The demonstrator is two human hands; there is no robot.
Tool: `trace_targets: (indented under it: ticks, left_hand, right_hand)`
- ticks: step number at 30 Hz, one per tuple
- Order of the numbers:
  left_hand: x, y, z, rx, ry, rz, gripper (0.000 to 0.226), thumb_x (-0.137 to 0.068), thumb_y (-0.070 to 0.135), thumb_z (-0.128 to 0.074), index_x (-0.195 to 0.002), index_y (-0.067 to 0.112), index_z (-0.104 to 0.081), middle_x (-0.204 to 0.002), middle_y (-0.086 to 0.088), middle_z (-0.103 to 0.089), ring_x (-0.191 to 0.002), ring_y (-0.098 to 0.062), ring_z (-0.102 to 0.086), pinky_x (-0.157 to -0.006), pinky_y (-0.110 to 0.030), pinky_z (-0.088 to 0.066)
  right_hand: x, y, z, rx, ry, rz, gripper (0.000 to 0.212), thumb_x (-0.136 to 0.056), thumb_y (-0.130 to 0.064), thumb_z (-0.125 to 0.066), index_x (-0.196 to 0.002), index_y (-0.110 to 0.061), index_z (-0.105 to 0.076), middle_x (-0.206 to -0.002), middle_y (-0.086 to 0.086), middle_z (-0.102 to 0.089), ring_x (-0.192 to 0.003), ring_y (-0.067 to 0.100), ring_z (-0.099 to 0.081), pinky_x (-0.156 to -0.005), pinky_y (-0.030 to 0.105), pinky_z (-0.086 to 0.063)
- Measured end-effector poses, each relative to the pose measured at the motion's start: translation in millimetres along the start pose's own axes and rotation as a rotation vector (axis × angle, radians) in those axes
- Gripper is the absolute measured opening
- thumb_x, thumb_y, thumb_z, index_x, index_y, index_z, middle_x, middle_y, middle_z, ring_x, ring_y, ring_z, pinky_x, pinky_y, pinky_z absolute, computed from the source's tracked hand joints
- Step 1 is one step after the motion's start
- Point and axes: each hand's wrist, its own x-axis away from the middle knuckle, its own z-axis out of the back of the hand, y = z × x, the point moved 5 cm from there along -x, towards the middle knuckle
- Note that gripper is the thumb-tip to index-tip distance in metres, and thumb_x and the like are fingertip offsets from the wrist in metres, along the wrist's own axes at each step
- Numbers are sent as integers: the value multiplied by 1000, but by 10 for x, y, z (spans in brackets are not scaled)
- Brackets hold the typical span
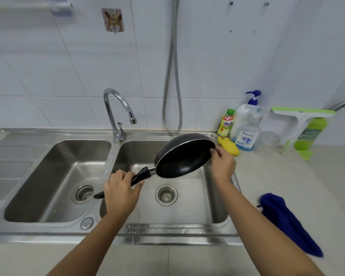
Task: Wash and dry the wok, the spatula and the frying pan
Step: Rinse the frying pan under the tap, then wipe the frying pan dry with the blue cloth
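The light is bright, even and a little cold; it makes the white tiled wall (48,76) behind the faucet (118,114) look pale blue. It seems to come from above, because the faucet carries a strong white glare on its curve, and the sink (167,234) rim below the faucet shines in streaks. Shadows are soft: inside the sink, left of the faucet, the near side is darker. The frying pan (183,160), right of the faucet, shows only a dull sheen inside. The whole picture is slightly soft. Far from the faucet the tile lines and the sink edge bend, and the green squeegee (301,116) far to its right is blurred.
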Motion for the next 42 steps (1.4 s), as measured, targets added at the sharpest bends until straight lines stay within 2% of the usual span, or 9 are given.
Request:
trace_targets:
  ticks: [6,12,18,21,25,31,35,38,42]
  left_hand:
    - [-86,195,-182,92,-471,-80,28,-93,52,-50,-93,24,-47,-70,7,-59,-63,-14,-59,-59,-31,-48]
    - [-80,530,-292,70,-436,-257,27,-93,54,-49,-95,27,-52,-67,7,-57,-61,-14,-51,-53,-28,-37]
    - [158,800,-643,233,-603,-130,36,-86,56,-54,-70,24,-47,-64,5,-57,-61,-16,-57,-55,-30,-44]
    - [239,975,-679,259,-640,-110,38,-86,54,-55,-69,20,-52,-68,5,-57,-63,-14,-55,-52,-29,-33]
    - [331,1272,-703,374,-751,-79,40,-89,51,-53,-69,17,-59,-60,2,-60,-55,-14,-55,-54,-29,-36]
    - [555,1817,-750,414,-824,-12,50,-98,43,-42,-57,18,-57,-57,-2,-65,-47,-15,-56,-62,-31,-52]
    - [811,2173,-850,422,-895,47,51,-96,43,-45,-54,17,-54,-48,4,-59,-37,-11,-50,-54,-24,-42]
    - [997,2425,-914,426,-914,48,51,-96,44,-45,-55,16,-55,-48,3,-60,-40,-12,-52,-55,-24,-41]
    - [1147,2629,-989,378,-896,11,49,-96,47,-44,-61,15,-57,-57,0,-62,-57,-19,-58,-58,-28,-40]
  right_hand:
    - [11,64,291,31,-2,-35,23,-91,-20,-61,-110,-17,-73,-102,3,-73,-87,11,-59,-70,15,-34]
    - [106,457,957,173,33,-69,22,-94,-14,-56,-108,-15,-72,-109,0,-71,-103,17,-62,-86,23,-42]
    - [544,1370,1645,1017,-247,-492,73,-89,-54,-51,-150,-39,-14,-160,9,-3,-139,39,-17,-114,55,-13]
    - [849,1388,1729,923,-124,-299,80,-91,-50,-51,-153,-35,-4,-160,7,-10,-132,37,-34,-112,50,-26]
    - [980,1461,1900,827,-117,-109,55,-95,-31,-54,-147,-33,-35,-144,2,-43,-117,23,-49,-100,37,-41]
    - [533,1037,2371,70,242,-260,34,-92,-18,-49,-105,-45,-64,-88,-5,-69,-77,19,-67,-63,37,-53]
    - [21,741,2483,30,63,-323,17,-84,-24,-52,-83,-29,-69,-69,-1,-67,-58,24,-61,-59,38,-51]
    - [-287,812,2277,82,-110,-386,15,-87,-24,-50,-78,-20,-62,-81,10,-67,-57,24,-61,-61,35,-52]
    - [-268,1207,1880,346,-230,-437,40,-99,-39,-35,-133,-30,-53,-150,10,-28,-124,36,-44,-107,44,-36]
